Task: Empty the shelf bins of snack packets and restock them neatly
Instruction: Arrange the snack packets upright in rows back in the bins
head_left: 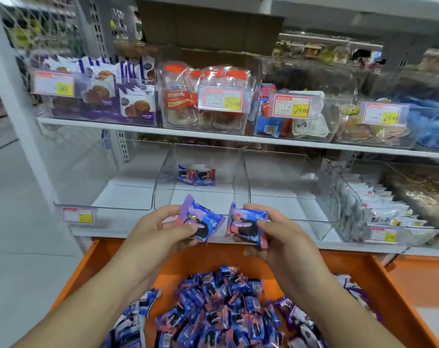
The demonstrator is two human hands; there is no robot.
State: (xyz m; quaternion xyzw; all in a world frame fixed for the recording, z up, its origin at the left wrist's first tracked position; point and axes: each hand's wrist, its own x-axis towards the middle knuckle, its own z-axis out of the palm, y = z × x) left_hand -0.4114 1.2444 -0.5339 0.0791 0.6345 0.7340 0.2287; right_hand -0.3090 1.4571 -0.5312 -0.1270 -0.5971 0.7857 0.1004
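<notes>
My left hand (160, 229) pinches a small blue and pink snack packet (201, 218) in front of the lower shelf. Beside it my right hand (273, 237) pinches a second packet of the same kind (248, 223). Both are held just before the clear middle bin (163, 177), where two packets (197, 175) stand at the back. Below my hands an orange tray (364, 270) holds a heap of several more such packets (221, 310).
Clear bins flank the middle one: a bare one on the left (82, 172), another on the right (288, 177). Further right a bin holds white packets (379, 204). The upper shelf (143, 129) carries bins of biscuits and snacks with price tags.
</notes>
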